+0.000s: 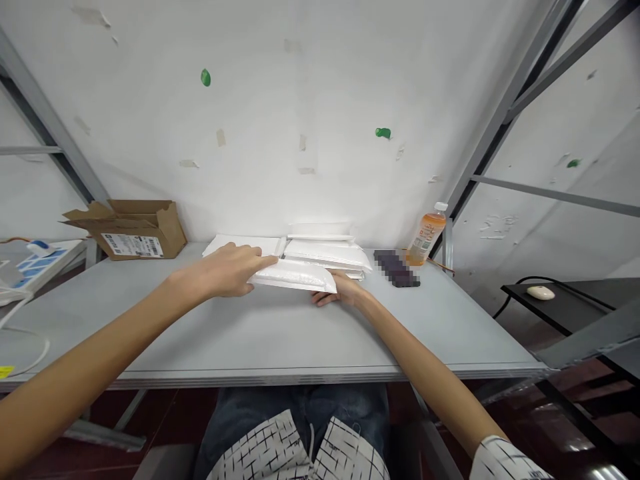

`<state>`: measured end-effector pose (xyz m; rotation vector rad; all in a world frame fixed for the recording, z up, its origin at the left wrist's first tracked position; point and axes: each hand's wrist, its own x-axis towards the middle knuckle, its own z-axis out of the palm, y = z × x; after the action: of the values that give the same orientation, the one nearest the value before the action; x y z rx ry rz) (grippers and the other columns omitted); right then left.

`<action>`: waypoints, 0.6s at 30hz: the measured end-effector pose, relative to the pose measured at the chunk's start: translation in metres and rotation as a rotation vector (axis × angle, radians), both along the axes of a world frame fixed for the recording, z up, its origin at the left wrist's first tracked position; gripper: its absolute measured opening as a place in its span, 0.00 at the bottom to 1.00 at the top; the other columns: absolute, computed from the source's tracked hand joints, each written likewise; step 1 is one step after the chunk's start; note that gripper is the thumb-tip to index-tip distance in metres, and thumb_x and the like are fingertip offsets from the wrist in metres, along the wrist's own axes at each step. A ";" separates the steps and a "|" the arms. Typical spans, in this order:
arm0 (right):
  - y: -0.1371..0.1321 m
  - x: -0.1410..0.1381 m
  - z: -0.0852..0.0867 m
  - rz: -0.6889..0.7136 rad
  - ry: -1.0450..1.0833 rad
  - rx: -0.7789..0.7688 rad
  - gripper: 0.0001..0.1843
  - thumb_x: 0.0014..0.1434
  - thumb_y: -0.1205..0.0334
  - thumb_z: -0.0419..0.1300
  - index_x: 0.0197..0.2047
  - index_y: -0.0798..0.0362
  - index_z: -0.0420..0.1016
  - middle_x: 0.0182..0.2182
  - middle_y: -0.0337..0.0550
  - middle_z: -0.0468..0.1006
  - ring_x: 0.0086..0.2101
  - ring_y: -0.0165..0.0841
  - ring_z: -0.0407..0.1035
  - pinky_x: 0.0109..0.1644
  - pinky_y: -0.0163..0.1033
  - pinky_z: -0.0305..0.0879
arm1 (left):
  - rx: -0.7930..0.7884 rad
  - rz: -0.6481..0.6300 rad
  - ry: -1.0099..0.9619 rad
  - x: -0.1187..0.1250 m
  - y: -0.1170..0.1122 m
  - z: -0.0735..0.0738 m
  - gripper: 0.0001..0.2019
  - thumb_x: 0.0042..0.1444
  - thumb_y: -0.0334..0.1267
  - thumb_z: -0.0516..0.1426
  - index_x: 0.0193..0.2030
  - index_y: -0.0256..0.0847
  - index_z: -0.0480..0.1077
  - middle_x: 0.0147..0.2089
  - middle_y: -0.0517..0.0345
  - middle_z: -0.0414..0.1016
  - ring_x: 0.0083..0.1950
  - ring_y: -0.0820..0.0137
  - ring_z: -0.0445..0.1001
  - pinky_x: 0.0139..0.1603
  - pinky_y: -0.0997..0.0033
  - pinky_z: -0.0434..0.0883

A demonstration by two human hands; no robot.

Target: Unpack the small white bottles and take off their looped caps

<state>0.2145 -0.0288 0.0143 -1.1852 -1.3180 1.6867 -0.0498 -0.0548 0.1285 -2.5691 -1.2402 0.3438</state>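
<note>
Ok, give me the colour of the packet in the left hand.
The packet is white, seen in the head view.

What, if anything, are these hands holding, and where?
A white padded envelope: left hand grips its left end; right hand is at its right end, grip hidden.

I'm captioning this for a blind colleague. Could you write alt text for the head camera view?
A person's left hand grips a puffy white packet over a grey table, the right hand at its other end. Behind lie more white packets; an open cardboard box is far left, an orange drink bottle right.
</note>
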 end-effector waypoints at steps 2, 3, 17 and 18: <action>0.001 0.001 -0.001 -0.011 -0.007 -0.019 0.09 0.59 0.60 0.61 0.36 0.59 0.75 0.27 0.51 0.78 0.28 0.39 0.78 0.33 0.43 0.79 | 0.005 -0.003 0.019 0.004 0.001 0.004 0.28 0.54 0.34 0.57 0.63 0.50 0.62 0.48 0.50 0.74 0.41 0.60 0.74 0.42 0.62 0.65; 0.001 0.002 -0.001 -0.016 -0.006 -0.024 0.08 0.59 0.61 0.61 0.36 0.59 0.75 0.27 0.51 0.78 0.28 0.39 0.78 0.33 0.43 0.79 | 0.006 -0.006 0.025 0.006 0.001 0.005 0.28 0.53 0.34 0.57 0.63 0.50 0.62 0.48 0.50 0.74 0.40 0.60 0.74 0.42 0.63 0.65; 0.005 0.006 -0.002 -0.064 -0.010 -0.045 0.08 0.59 0.63 0.60 0.41 0.59 0.71 0.27 0.50 0.78 0.28 0.40 0.79 0.33 0.43 0.79 | -0.008 0.016 0.089 0.017 0.021 0.019 0.27 0.53 0.31 0.55 0.61 0.53 0.64 0.51 0.50 0.75 0.40 0.62 0.74 0.35 0.67 0.64; 0.005 0.006 -0.003 -0.059 -0.001 -0.041 0.08 0.59 0.63 0.60 0.41 0.59 0.71 0.28 0.50 0.78 0.29 0.41 0.79 0.33 0.43 0.79 | -0.008 0.019 0.081 0.016 0.022 0.017 0.27 0.54 0.31 0.55 0.61 0.53 0.64 0.51 0.50 0.74 0.40 0.62 0.74 0.35 0.67 0.64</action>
<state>0.2203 -0.0238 0.0117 -1.2364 -1.2424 1.6782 -0.0342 -0.0328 0.1455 -2.5251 -1.2375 0.4537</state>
